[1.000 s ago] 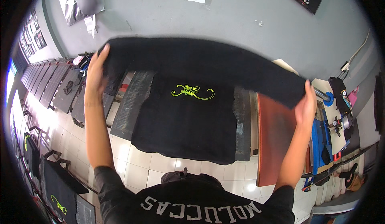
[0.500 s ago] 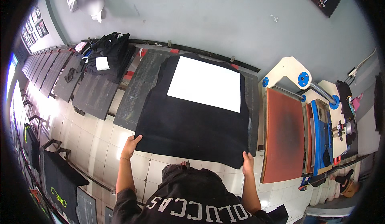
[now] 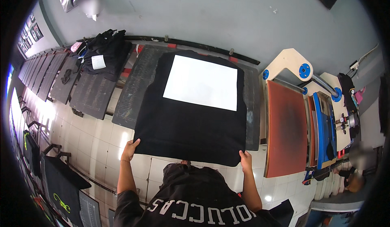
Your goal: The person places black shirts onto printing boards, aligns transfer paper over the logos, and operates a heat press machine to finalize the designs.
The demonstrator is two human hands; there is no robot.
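A black shirt [image 3: 191,123] lies spread over a dark grey printing board [image 3: 134,76], its lower hem hanging past the near edge toward me. On its upper part rests a flat white rectangular sheet [image 3: 201,83]. My left hand [image 3: 130,150] pinches the hem's left corner between thumb and fingers. At the opposite corner my right hand [image 3: 245,161] grips the hem in the same way. The cloth between both hands is fairly taut and smooth.
To the right stands a heat press with an orange-brown pad [image 3: 286,129] and a cream arm [image 3: 288,62]. A pile of black garments [image 3: 105,50] sits on boards at the left. More boards [image 3: 91,95] run leftward. A grey wall [image 3: 195,16] rises behind.
Both hands, still gripping the hem, have shifted slightly left, and the shirt and white sheet have slid left on the board with them. The whole view has also moved a little.
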